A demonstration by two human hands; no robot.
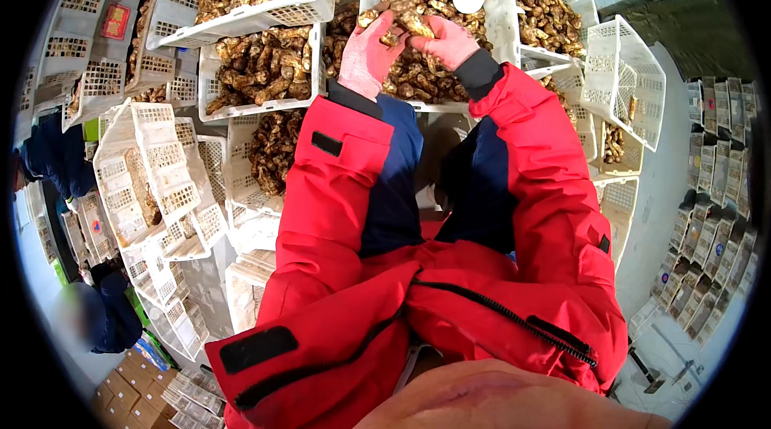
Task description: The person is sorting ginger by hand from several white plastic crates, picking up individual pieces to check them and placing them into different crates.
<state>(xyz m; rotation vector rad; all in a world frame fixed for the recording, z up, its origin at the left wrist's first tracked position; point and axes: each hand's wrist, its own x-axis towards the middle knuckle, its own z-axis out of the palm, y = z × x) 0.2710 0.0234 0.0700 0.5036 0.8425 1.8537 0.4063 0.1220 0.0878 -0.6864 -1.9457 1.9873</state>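
My left hand, in a pinkish glove with a dark cuff, holds brown-and-cream mushrooms that look like matsutake. Facing it, my right hand, gloved the same way, grips a thick-stemmed mushroom between thumb and fingers. Both hands are close together over a white plastic crate heaped with similar mushrooms. A green-and-white round piece lies on the heap, just beyond my right hand. The fingers hide part of what they hold.
Mushroom-filled crates stand at left and upper left; another is at right. A crate leans on its side. Stacked crates line the left, near people in dark clothing. More crates stand far right.
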